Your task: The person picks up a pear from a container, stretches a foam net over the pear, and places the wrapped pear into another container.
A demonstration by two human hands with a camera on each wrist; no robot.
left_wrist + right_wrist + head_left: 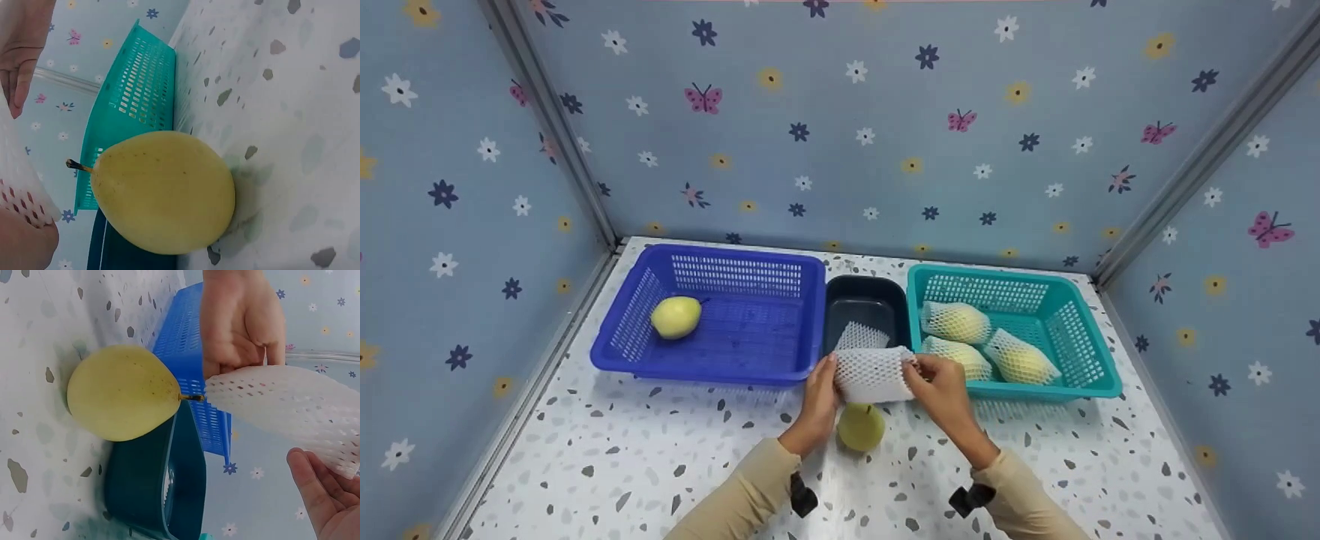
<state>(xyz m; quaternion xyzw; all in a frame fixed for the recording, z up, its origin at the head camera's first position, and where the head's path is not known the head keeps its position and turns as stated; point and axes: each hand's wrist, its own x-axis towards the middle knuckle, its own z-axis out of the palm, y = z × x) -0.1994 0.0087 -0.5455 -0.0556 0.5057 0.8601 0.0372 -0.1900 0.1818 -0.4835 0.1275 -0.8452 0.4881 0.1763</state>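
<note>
A white foam fruit net (pixel 874 375) is stretched sideways between both hands above the table. Its left end is held by my left hand (pixel 819 409), and my right hand (pixel 943 386) pinches the other end between thumb and fingers. Just below the net, a yellow-green pear (pixel 861 427) stands upright on the table, stem up. In the left wrist view the pear (pixel 163 191) fills the middle, untouched by either hand. From the right wrist, the pear's stem (pixel 191 397) appears close to the net's lower edge (pixel 216 391).
To the left, a blue basket (pixel 709 375) holds one bare pear (pixel 676 317). A small dark tray (pixel 866 283) with another foam net (pixel 861 336) stands behind the hands. The teal basket (pixel 1080 337) at right contains several net-wrapped pears (pixel 960 322). Patterned walls (pixel 840 150) enclose the table.
</note>
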